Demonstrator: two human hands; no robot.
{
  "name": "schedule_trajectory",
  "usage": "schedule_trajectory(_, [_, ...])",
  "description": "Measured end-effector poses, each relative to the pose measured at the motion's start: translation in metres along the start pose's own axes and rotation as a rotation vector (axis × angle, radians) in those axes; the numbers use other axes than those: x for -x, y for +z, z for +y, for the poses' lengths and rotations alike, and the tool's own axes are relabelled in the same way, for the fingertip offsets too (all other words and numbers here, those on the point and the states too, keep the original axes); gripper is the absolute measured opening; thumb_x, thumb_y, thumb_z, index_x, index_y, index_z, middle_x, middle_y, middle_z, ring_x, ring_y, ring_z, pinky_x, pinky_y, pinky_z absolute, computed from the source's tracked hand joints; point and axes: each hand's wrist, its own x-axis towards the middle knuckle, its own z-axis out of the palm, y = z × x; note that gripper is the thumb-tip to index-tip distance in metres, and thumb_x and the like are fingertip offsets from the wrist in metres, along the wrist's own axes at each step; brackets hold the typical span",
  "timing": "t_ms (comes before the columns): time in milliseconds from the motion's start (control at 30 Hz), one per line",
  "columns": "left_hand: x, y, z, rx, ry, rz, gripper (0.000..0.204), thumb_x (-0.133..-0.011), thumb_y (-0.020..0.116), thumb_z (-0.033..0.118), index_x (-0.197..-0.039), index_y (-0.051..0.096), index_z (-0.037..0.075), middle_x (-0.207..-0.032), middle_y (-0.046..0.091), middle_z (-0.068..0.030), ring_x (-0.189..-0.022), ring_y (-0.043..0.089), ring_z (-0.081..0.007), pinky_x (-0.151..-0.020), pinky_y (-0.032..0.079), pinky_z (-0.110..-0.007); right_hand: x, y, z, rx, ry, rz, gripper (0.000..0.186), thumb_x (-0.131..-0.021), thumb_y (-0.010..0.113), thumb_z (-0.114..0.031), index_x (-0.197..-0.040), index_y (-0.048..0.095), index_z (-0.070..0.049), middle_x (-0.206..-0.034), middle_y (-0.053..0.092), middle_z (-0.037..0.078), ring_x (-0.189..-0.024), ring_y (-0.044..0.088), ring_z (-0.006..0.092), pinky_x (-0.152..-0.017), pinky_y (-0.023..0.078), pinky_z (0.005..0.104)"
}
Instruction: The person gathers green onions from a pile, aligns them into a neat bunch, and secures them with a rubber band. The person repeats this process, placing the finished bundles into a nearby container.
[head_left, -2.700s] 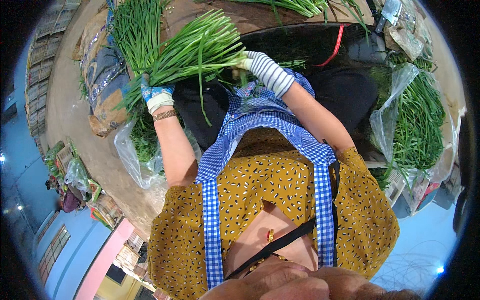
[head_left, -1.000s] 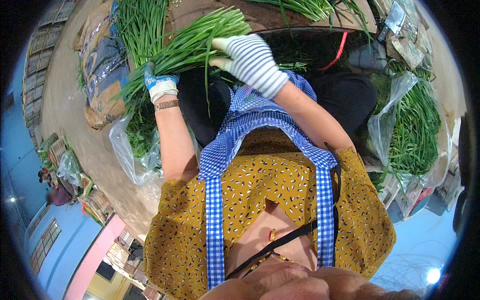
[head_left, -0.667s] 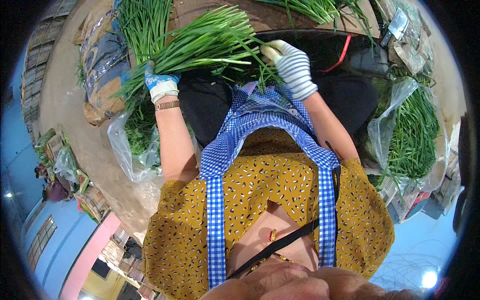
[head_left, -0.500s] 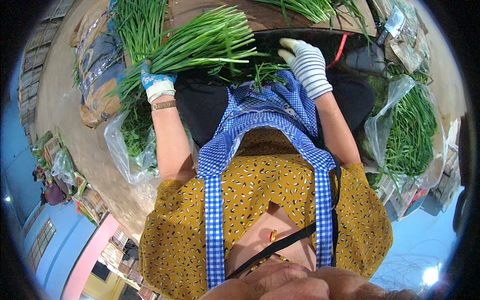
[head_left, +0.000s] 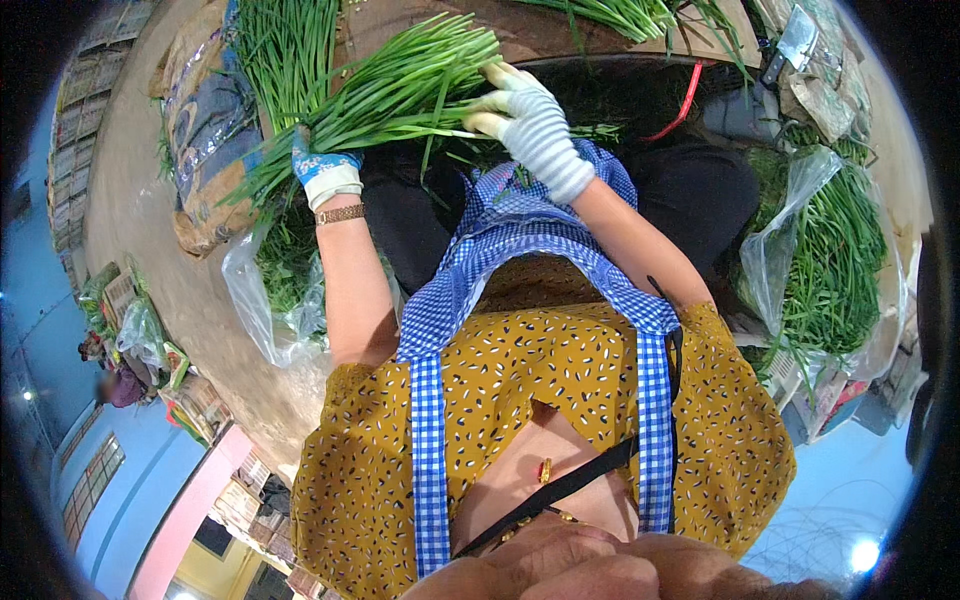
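In my left hand point(head_left: 325, 178), gloved in blue and white, is a thick bunch of garlic chives point(head_left: 400, 90). The fingers wrap round its leafy part at the left, and the pale stem ends point right. My right hand point(head_left: 535, 130) wears a striped, light-coloured glove. Its fingers are stretched and spread against the stem ends, not closed round the bunch. A few loose leaves hang below the bunch, over the blue checked apron point(head_left: 545, 215) on my lap.
More chives point(head_left: 285, 60) lie behind the held bunch, and another pile point(head_left: 625, 15) sits on the wooden board point(head_left: 440, 25). A cleaver point(head_left: 790, 45) rests at the far right. Plastic bags of greens stand at the right point(head_left: 830, 260) and left point(head_left: 285, 270).
My right hand has moved left from open space to touch the stem ends. The bunch stays in my left hand, its stem end slightly shifted left.
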Motion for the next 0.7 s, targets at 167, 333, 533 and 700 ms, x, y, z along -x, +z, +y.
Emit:
schedule_trajectory(167, [0.009,0.004,0.001,-0.016,-0.034,0.007,0.042,-0.082,0.046,0.03,-0.117,0.05,0.007,-0.123,0.048,-0.0138,-0.112,0.044,-0.0351,-0.095,0.032,-0.055,0.044,-0.05,0.046,0.125,0.179,-0.214,0.021,-0.066,0.063,-0.029,-0.076,0.069,-0.011,-0.11,0.057,0.012,-0.106,0.05,0.029,-0.09,0.038,0.0374])
schedule_trajectory(333, [0.011,0.008,0.001,-0.052,0.002,-0.021,0.044,-0.081,0.046,0.03,-0.119,0.049,0.006,-0.124,0.048,-0.0143,-0.112,0.043,-0.0357,-0.094,0.032,-0.055,0.024,-0.084,0.045,0.502,0.192,-0.324,0.029,-0.07,0.062,-0.032,-0.091,0.066,-0.013,-0.1,0.061,0.01,-0.091,0.057,0.0269,-0.08,0.045,0.0348])
schedule_trajectory(533, [0.0,-0.005,0.004,-0.064,0.005,-0.036,0.044,-0.08,0.048,0.029,-0.118,0.049,0.007,-0.121,0.049,-0.0152,-0.11,0.045,-0.0363,-0.093,0.033,-0.056,-0.033,-0.031,0.0,0.05,0.333,-0.259,0.049,-0.069,0.06,-0.049,-0.101,0.062,-0.012,-0.098,0.061,0.015,-0.091,0.058,0.0305,-0.081,0.044,0.0372])
schedule_trajectory(700, [-0.002,-0.005,0.001,-0.034,-0.013,-0.056,0.043,-0.081,0.046,0.031,-0.115,0.051,0.006,-0.12,0.05,-0.0147,-0.109,0.046,-0.0352,-0.092,0.034,-0.055,-0.031,0.033,0.036,-0.363,0.63,-0.375,0.066,-0.069,0.062,-0.054,-0.115,0.053,-0.008,-0.109,0.059,0.014,-0.101,0.055,0.0277,-0.086,0.041,0.0346])
